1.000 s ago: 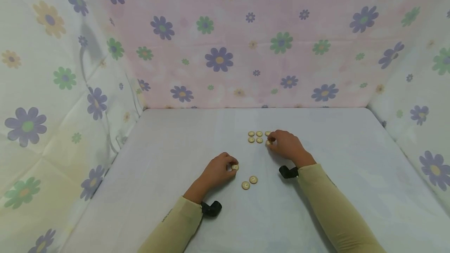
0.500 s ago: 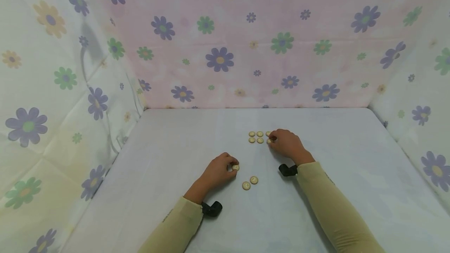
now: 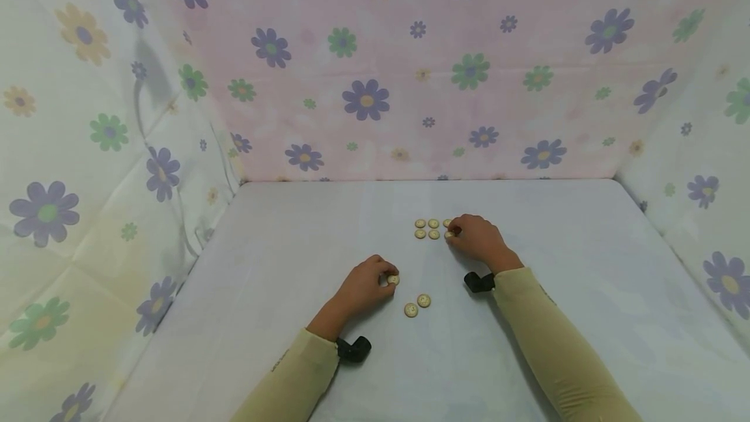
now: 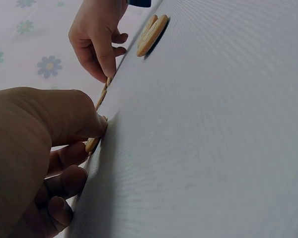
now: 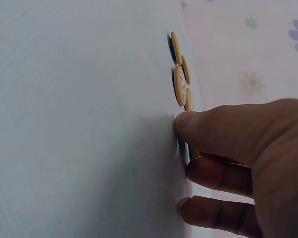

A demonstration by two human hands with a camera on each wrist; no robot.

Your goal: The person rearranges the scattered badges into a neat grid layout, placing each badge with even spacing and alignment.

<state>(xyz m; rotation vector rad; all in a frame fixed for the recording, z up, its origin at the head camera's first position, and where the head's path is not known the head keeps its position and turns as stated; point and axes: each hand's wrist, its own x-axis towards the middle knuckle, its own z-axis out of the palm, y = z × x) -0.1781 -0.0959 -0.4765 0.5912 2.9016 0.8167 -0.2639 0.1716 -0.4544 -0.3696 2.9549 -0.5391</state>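
My left hand (image 3: 364,285) pinches a small round tan disc (image 3: 394,279) between thumb and fingers, low over the white table. In the left wrist view, the edge of that disc (image 4: 92,144) shows below the thumb. Farther forward, my right hand (image 3: 477,239) has its thumb and finger on another tan disc (image 3: 449,235), at the right end of the nearer of two short rows. The thumb mostly covers this disc in the right wrist view. Beside it lie several like discs (image 3: 433,223), flat and close together; the far right one (image 3: 447,223) is partly hidden by the fingers.
Two loose discs, a nearer one (image 3: 411,310) and a farther one (image 3: 424,301), lie right of my left hand. The white table (image 3: 281,226) meets a flowered cloth wall (image 3: 387,129) at the back. More flowered cloth hangs at both sides.
My right fingers have lowered and settled the disc slightly at the end of the near row. My left hand keeps its disc in nearly the same place.
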